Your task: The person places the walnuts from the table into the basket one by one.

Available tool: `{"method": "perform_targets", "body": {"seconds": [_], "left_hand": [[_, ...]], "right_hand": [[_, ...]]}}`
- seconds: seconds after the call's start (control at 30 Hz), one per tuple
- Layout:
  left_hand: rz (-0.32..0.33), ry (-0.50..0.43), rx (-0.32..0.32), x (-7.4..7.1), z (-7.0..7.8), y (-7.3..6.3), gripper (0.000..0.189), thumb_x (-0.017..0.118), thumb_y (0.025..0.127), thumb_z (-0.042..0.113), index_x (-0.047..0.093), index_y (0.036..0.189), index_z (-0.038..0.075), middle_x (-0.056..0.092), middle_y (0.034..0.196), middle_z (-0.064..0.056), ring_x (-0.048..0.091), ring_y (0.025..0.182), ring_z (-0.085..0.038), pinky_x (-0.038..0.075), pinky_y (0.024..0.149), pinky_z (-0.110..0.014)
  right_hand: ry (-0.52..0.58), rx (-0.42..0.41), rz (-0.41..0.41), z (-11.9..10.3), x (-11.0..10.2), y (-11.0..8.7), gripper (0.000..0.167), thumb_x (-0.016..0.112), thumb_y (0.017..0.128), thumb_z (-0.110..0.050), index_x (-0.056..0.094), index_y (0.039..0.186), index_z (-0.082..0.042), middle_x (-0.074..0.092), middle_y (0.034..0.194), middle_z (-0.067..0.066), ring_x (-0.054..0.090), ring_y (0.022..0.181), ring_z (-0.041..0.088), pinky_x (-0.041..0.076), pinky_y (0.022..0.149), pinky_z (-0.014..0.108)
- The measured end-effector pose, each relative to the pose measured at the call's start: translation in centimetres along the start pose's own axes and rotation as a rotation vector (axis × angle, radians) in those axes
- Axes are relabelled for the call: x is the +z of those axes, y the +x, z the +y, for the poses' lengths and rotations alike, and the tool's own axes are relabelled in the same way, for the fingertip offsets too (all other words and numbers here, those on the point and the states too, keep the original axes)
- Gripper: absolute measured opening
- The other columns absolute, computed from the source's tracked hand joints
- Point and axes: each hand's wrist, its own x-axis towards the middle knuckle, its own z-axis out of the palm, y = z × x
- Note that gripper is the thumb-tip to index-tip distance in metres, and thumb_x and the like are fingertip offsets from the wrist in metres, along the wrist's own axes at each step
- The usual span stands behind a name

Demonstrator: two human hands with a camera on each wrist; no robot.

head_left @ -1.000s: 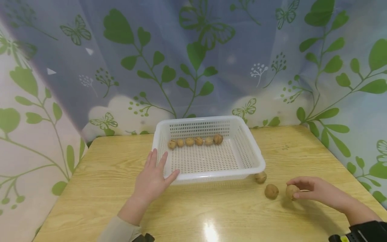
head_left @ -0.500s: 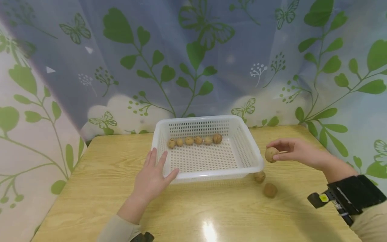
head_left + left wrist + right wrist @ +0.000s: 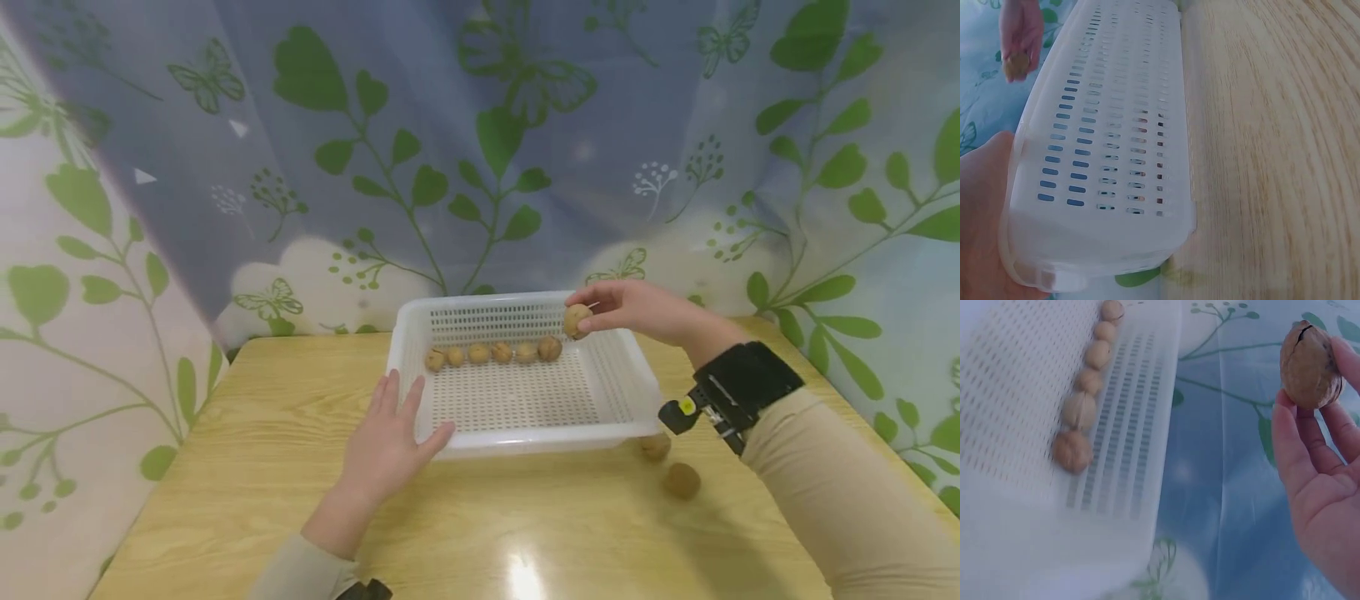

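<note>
My right hand (image 3: pixel 637 310) pinches a walnut (image 3: pixel 577 321) between thumb and fingers, above the back right part of a white perforated plastic basket (image 3: pixel 525 437). A dark crack runs down one end of this walnut (image 3: pixel 1311 365) in the right wrist view. Several walnuts lie in a row along the basket's back wall, the rightmost walnut (image 3: pixel 550 348) just below the held one. With fingers spread, my left hand (image 3: pixel 390 446) rests on the basket's front left corner. From the left wrist, that hand (image 3: pixel 984 212) shows at the rim, its fingertips partly hidden.
Outside the basket's front right corner, one walnut (image 3: pixel 656 447) lies partly under the rim. Another walnut (image 3: pixel 682 481) sits a little nearer on the wooden table (image 3: pixel 465 525). A leaf-patterned curtain (image 3: pixel 420 108) hangs behind the table.
My right hand picked up a walnut from the table at the right, then carried it up and left over the basket. My left hand has stayed on the basket's corner.
</note>
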Motion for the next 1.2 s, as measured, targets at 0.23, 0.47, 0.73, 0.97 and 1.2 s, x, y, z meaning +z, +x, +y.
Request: {"method": "perform_targets", "body": {"seconds": [0.23,0.47,0.73,0.97,1.2], "left_hand": [[0.000,0.011,0.000,-0.3,0.1,0.0,0.086,0.036,0.087,0.069,0.029,0.146,0.007,0.016,0.150,-0.025,0.014,0.138,-0.038,0.040,0.094,-0.056],[0.008,0.024,-0.006,-0.4,0.0,0.1,0.087,0.038,0.086,0.069,0.029,0.146,0.007,0.017,0.150,-0.024,0.014,0.138,-0.037,0.043,0.090,-0.056],[0.012,0.018,-0.003,-0.1,0.0,0.0,0.085,0.042,0.087,0.066,0.029,0.146,0.007,0.018,0.150,-0.025,0.015,0.138,-0.038,0.042,0.091,-0.057],[0.019,0.022,-0.008,0.0,-0.1,-0.1,0.086,0.037,0.087,0.069,0.030,0.146,0.008,0.018,0.150,-0.024,0.015,0.138,-0.036,0.045,0.088,-0.055],[0.019,0.026,0.001,-0.2,0.1,-0.1,0.086,0.037,0.087,0.070,0.030,0.146,0.007,0.018,0.150,-0.024,0.017,0.138,-0.036,0.045,0.089,-0.054]], "right_hand": [[0.036,-0.001,-0.032,-0.7,1.8,5.3,0.049,0.067,0.087,-0.029,0.052,0.129,-0.010,0.053,0.126,0.008,0.047,0.118,0.026,0.039,0.098,0.045],[0.027,-0.018,-0.033,-0.6,4.7,10.4,0.046,0.071,0.084,-0.027,0.057,0.125,-0.009,0.056,0.124,0.007,0.050,0.115,0.023,0.041,0.096,0.041],[-0.023,-0.087,-0.112,0.6,9.2,15.2,0.046,0.070,0.085,-0.025,0.057,0.125,-0.006,0.056,0.123,0.006,0.050,0.115,0.023,0.042,0.095,0.037],[-0.087,-0.073,-0.163,0.7,13.6,17.2,0.037,0.072,0.081,-0.013,0.063,0.116,-0.002,0.062,0.115,0.008,0.055,0.109,0.023,0.045,0.091,0.031],[-0.111,-0.084,-0.180,1.5,15.8,18.3,0.029,0.073,0.078,-0.004,0.065,0.105,0.000,0.066,0.103,0.008,0.060,0.097,0.020,0.048,0.084,0.026]]}}
